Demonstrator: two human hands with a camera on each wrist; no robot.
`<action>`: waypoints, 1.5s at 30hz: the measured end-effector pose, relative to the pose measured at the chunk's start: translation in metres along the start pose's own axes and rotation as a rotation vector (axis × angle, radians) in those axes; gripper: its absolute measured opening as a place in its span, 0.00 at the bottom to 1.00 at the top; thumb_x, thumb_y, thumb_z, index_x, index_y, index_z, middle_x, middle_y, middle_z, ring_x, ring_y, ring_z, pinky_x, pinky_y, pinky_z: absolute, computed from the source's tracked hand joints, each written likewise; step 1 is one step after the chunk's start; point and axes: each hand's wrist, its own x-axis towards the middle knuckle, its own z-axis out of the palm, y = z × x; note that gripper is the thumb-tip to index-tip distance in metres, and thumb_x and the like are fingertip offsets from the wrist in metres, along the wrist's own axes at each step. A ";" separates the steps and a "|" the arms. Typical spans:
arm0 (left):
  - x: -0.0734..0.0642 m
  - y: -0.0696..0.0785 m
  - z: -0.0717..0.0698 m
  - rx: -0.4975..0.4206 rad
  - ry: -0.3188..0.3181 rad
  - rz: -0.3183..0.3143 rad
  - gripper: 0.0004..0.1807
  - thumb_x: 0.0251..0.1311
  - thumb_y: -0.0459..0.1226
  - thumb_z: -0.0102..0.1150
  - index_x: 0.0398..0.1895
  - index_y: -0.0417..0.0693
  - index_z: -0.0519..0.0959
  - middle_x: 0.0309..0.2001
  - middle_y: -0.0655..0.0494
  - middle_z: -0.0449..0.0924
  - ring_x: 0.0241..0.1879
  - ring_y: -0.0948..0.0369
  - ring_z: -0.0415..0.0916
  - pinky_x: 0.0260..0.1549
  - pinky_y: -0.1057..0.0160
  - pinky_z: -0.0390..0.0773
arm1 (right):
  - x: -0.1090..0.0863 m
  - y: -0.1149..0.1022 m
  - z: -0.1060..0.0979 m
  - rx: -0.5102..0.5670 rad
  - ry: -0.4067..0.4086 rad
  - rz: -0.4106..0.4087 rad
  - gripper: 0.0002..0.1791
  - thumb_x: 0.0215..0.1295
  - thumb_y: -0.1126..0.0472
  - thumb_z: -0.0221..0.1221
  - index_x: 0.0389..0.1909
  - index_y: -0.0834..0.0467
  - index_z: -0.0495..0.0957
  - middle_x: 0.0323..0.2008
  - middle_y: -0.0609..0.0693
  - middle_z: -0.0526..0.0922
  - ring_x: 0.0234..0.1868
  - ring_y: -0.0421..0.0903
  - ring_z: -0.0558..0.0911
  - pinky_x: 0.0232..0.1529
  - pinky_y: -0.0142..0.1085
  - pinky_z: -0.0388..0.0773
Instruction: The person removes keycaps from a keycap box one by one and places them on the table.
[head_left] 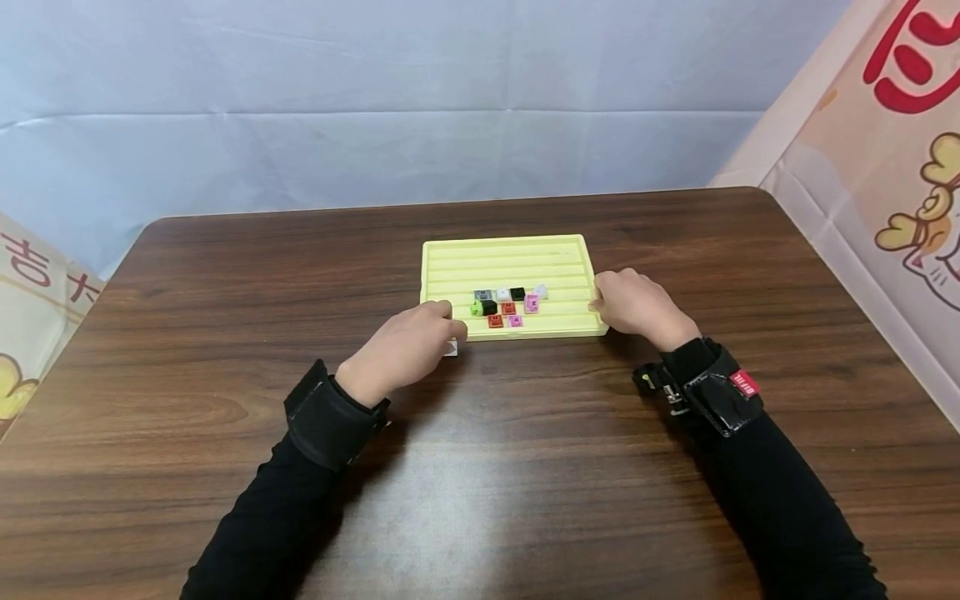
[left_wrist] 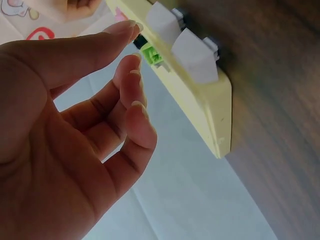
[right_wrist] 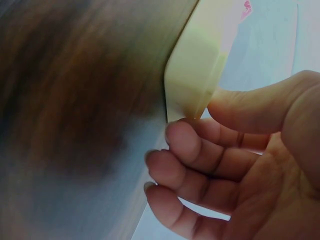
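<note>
A pale yellow ridged tray lies on the table, with several small square coloured pieces near its front edge. My right hand grips the tray's right side; in the right wrist view the thumb lies at the rim and the fingers bend beneath it. By the front left corner hovers my left hand, its fingers loosely bent. Nothing shows between thumb and fingertips in the left wrist view. Two white angular pieces stand at the tray's edge there, apart from the hand. Head view shows one white piece, partly hidden.
The brown wooden table extends around the tray on every side. A pale blue cloth hangs behind it. Printed panels with red shapes and cartoon figures stand at the right and left.
</note>
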 end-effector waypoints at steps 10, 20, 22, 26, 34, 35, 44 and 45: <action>0.003 -0.002 0.006 0.010 -0.012 0.002 0.08 0.57 0.27 0.57 0.31 0.48 0.83 0.29 0.51 0.73 0.31 0.57 0.73 0.29 0.63 0.73 | 0.000 0.000 0.000 -0.004 -0.009 0.019 0.08 0.65 0.64 0.52 0.27 0.62 0.68 0.21 0.54 0.66 0.22 0.49 0.67 0.26 0.39 0.61; 0.001 -0.004 0.004 0.011 -0.034 -0.017 0.10 0.58 0.26 0.55 0.34 0.48 0.83 0.30 0.51 0.73 0.31 0.56 0.74 0.29 0.63 0.73 | 0.001 0.000 0.000 0.004 -0.010 0.012 0.08 0.65 0.64 0.52 0.27 0.63 0.68 0.21 0.54 0.66 0.21 0.48 0.66 0.26 0.39 0.60; 0.001 -0.005 0.005 0.015 -0.038 -0.017 0.10 0.58 0.26 0.55 0.34 0.48 0.83 0.31 0.51 0.74 0.32 0.56 0.73 0.30 0.63 0.73 | 0.001 0.000 0.000 0.003 -0.008 0.011 0.08 0.65 0.64 0.52 0.28 0.63 0.68 0.21 0.54 0.66 0.21 0.48 0.66 0.26 0.39 0.60; -0.001 -0.006 0.002 0.018 -0.037 -0.011 0.09 0.57 0.26 0.56 0.35 0.47 0.83 0.30 0.51 0.73 0.31 0.57 0.73 0.30 0.64 0.73 | 0.001 0.000 0.000 -0.001 -0.008 0.013 0.08 0.65 0.64 0.52 0.28 0.63 0.68 0.21 0.54 0.66 0.22 0.48 0.67 0.26 0.39 0.61; -0.004 -0.007 -0.007 0.015 -0.042 -0.038 0.08 0.56 0.27 0.58 0.36 0.47 0.81 0.29 0.52 0.71 0.31 0.57 0.71 0.29 0.63 0.72 | 0.001 0.000 0.000 0.003 -0.012 0.021 0.08 0.66 0.64 0.51 0.28 0.63 0.68 0.21 0.54 0.66 0.21 0.48 0.66 0.26 0.39 0.60; -0.004 -0.007 -0.007 0.015 -0.042 -0.042 0.08 0.56 0.28 0.58 0.36 0.47 0.81 0.29 0.52 0.71 0.31 0.57 0.71 0.29 0.63 0.72 | 0.001 0.000 0.000 0.003 -0.012 0.021 0.08 0.66 0.64 0.52 0.28 0.63 0.68 0.21 0.54 0.66 0.22 0.48 0.66 0.26 0.39 0.60; -0.004 -0.009 -0.005 0.029 -0.026 -0.064 0.07 0.55 0.30 0.60 0.38 0.44 0.80 0.31 0.51 0.72 0.31 0.57 0.71 0.29 0.63 0.72 | 0.001 0.000 0.000 0.000 -0.013 0.019 0.08 0.65 0.64 0.52 0.29 0.63 0.69 0.21 0.54 0.67 0.22 0.48 0.67 0.26 0.39 0.61; -0.004 -0.009 -0.005 0.030 -0.026 -0.066 0.07 0.55 0.30 0.60 0.38 0.44 0.80 0.31 0.51 0.72 0.30 0.57 0.71 0.29 0.63 0.72 | 0.001 0.000 0.000 0.001 -0.013 0.019 0.08 0.65 0.64 0.52 0.28 0.63 0.69 0.21 0.54 0.67 0.22 0.48 0.67 0.26 0.39 0.61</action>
